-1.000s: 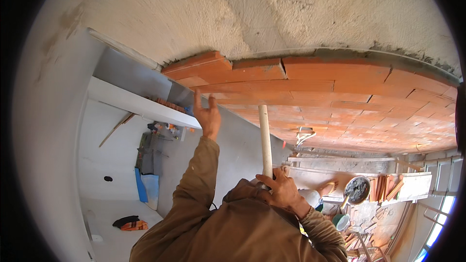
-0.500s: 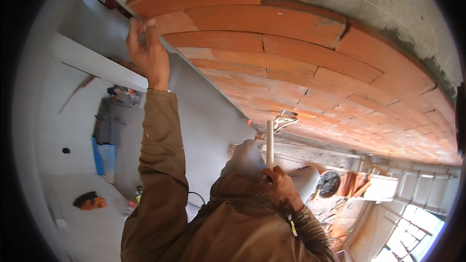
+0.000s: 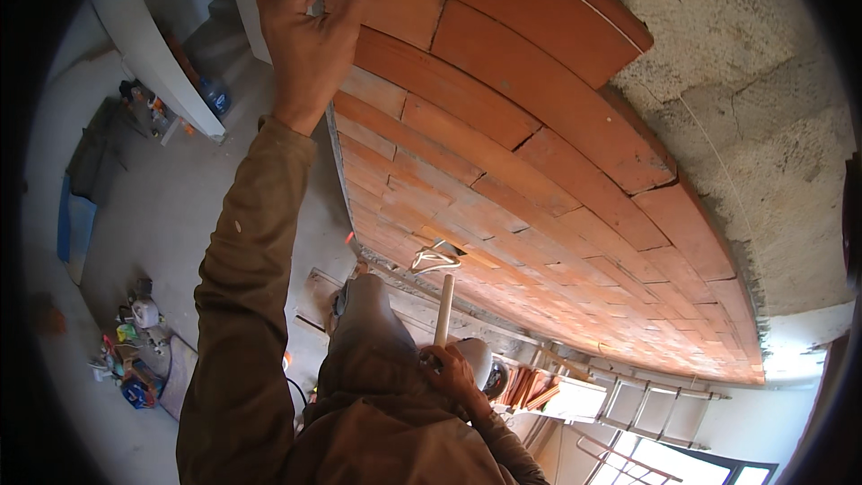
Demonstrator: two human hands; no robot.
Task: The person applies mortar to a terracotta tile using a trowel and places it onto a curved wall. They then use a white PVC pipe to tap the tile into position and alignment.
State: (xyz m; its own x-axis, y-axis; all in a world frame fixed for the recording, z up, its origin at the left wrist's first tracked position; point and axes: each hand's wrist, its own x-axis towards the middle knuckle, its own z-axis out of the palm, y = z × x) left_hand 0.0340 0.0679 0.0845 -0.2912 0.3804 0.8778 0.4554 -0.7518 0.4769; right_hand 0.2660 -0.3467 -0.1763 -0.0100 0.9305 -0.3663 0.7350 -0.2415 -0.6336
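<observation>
My left hand (image 3: 314, 40) is raised at the left end of the brick wall (image 3: 485, 130), with thumb and forefinger apart. Its thumb overlaps the face of the topmost brick (image 3: 503, 9); whether it touches cannot be told. The forefinger's tip runs out of view at the top. A thin pale string runs along that brick's upper edge and hangs on over the rough plaster. Low down, in front of my lap, my right hand (image 3: 452, 373) is closed around a pale wooden rod (image 3: 444, 310). The rod points up toward the wall; its lower end is hidden by the hand.
Rough grey plaster (image 3: 763, 126) lies behind the bricks. Whitish cables (image 3: 435, 258) come out of a wall opening. A ladder (image 3: 646, 409) and stacked bricks (image 3: 525, 386) are at lower right. Tools and bags (image 3: 139, 377) lie on the floor (image 3: 135, 216) at left, near a blue-white sack (image 3: 76, 220).
My view has turned, so the wall now slants more and shows more plaster at right. My left hand stays at the wall's end, its thumb and forefinger wider apart. My right hand keeps the rod.
</observation>
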